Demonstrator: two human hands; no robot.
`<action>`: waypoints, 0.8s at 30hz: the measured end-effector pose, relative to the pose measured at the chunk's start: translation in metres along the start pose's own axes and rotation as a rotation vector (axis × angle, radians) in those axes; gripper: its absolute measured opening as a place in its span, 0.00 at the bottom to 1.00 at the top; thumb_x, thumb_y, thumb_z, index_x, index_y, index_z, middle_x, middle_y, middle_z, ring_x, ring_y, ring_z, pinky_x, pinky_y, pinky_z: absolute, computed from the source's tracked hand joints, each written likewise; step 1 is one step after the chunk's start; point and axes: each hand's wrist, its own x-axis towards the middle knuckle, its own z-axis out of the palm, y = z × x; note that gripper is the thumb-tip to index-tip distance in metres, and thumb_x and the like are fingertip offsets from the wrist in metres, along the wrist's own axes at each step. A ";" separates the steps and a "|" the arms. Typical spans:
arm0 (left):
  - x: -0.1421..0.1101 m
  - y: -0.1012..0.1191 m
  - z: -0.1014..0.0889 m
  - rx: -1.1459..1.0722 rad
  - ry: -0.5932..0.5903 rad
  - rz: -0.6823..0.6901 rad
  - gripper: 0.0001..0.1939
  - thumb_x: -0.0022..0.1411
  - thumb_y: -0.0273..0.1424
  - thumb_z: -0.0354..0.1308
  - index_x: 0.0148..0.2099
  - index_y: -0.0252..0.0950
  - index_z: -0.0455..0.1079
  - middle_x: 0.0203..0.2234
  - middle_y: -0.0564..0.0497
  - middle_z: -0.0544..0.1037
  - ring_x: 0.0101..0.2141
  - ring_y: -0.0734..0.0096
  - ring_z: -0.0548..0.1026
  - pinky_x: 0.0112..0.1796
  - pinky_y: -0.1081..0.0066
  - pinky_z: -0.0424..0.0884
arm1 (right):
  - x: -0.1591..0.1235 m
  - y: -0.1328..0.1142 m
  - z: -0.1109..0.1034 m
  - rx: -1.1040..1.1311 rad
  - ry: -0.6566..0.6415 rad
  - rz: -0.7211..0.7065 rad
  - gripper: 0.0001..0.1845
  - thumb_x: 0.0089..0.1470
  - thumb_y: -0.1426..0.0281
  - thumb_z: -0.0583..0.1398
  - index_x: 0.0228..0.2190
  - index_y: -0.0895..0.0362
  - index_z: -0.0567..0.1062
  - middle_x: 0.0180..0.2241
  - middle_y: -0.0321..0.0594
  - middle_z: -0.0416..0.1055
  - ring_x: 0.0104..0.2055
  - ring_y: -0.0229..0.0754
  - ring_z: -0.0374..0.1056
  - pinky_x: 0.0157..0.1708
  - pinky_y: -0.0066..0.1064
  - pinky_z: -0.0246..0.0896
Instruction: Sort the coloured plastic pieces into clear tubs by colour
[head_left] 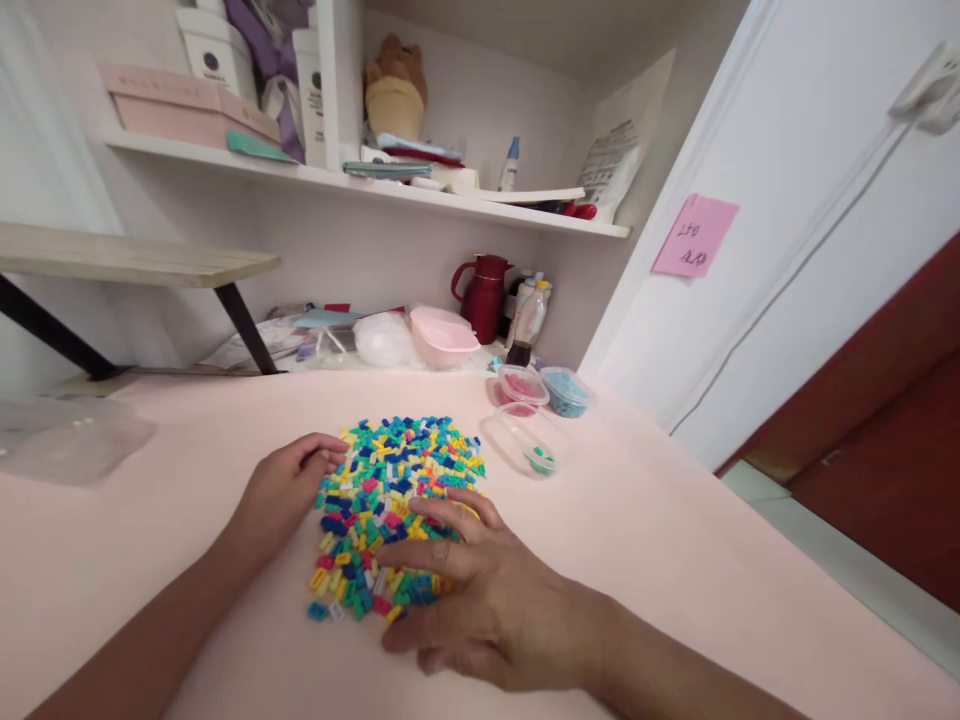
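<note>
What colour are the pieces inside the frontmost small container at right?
Those pieces are green; the head view shows this.

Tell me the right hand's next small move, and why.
I'd probably pinch one green piece from the mixed brick pile: the right hand is over its near side, fingers spread, plenty of green shows there, and the open clear tub holds just a few green bricks.

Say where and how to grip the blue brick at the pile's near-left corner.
Probably by its near and far sides, from the left: the blue brick lies at the edge of the pile, left side free, a white brick close on its right.
</note>
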 end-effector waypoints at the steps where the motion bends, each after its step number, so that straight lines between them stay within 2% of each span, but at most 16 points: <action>1: 0.000 0.000 0.000 0.000 0.004 -0.003 0.15 0.54 0.40 0.52 0.37 0.41 0.76 0.33 0.51 0.83 0.38 0.61 0.80 0.42 0.67 0.74 | -0.001 0.003 0.001 -0.015 -0.005 0.010 0.12 0.63 0.59 0.57 0.45 0.41 0.78 0.62 0.27 0.63 0.69 0.50 0.44 0.66 0.47 0.33; 3: 0.000 0.001 0.000 -0.006 0.005 -0.010 0.15 0.54 0.40 0.52 0.37 0.41 0.77 0.33 0.51 0.83 0.38 0.61 0.80 0.41 0.67 0.75 | -0.004 0.013 0.004 -0.024 0.064 0.082 0.09 0.62 0.62 0.59 0.40 0.43 0.80 0.61 0.27 0.65 0.68 0.50 0.47 0.65 0.47 0.37; 6: -0.001 0.004 0.000 -0.018 0.007 -0.016 0.15 0.53 0.40 0.52 0.37 0.41 0.77 0.32 0.50 0.84 0.37 0.61 0.81 0.40 0.66 0.75 | -0.010 0.031 0.004 0.042 0.221 0.241 0.06 0.58 0.67 0.62 0.35 0.47 0.81 0.57 0.34 0.70 0.63 0.50 0.57 0.61 0.46 0.48; 10: -0.002 0.006 -0.001 -0.002 0.024 -0.019 0.16 0.53 0.40 0.52 0.36 0.41 0.77 0.33 0.50 0.84 0.36 0.60 0.81 0.39 0.65 0.76 | -0.015 0.043 0.000 0.263 0.404 0.514 0.12 0.58 0.74 0.59 0.37 0.49 0.81 0.46 0.41 0.76 0.51 0.46 0.68 0.52 0.40 0.61; 13: 0.001 0.002 -0.001 0.015 0.015 -0.016 0.16 0.53 0.40 0.52 0.37 0.41 0.77 0.33 0.49 0.84 0.37 0.59 0.81 0.39 0.65 0.76 | -0.016 0.045 -0.001 0.331 0.441 0.696 0.14 0.56 0.76 0.58 0.39 0.51 0.80 0.41 0.41 0.76 0.45 0.44 0.70 0.45 0.36 0.65; 15: 0.004 -0.001 -0.002 0.017 0.007 -0.013 0.16 0.53 0.41 0.52 0.37 0.41 0.77 0.32 0.50 0.84 0.38 0.59 0.81 0.39 0.66 0.76 | -0.018 0.046 -0.001 0.269 0.421 0.725 0.14 0.54 0.77 0.59 0.39 0.52 0.80 0.40 0.41 0.76 0.44 0.45 0.70 0.45 0.37 0.65; 20: 0.003 0.001 -0.003 0.032 0.017 0.004 0.15 0.53 0.41 0.52 0.35 0.42 0.77 0.31 0.51 0.84 0.36 0.60 0.81 0.39 0.66 0.76 | -0.020 0.047 0.002 0.164 0.318 0.659 0.18 0.48 0.82 0.61 0.36 0.50 0.82 0.37 0.39 0.76 0.43 0.45 0.69 0.46 0.38 0.62; 24: 0.001 0.004 -0.003 0.033 0.020 0.006 0.14 0.53 0.41 0.53 0.35 0.42 0.77 0.31 0.51 0.84 0.35 0.61 0.81 0.39 0.66 0.76 | -0.020 0.046 0.001 0.117 0.276 0.618 0.17 0.46 0.82 0.62 0.33 0.49 0.82 0.38 0.38 0.76 0.42 0.44 0.69 0.47 0.38 0.62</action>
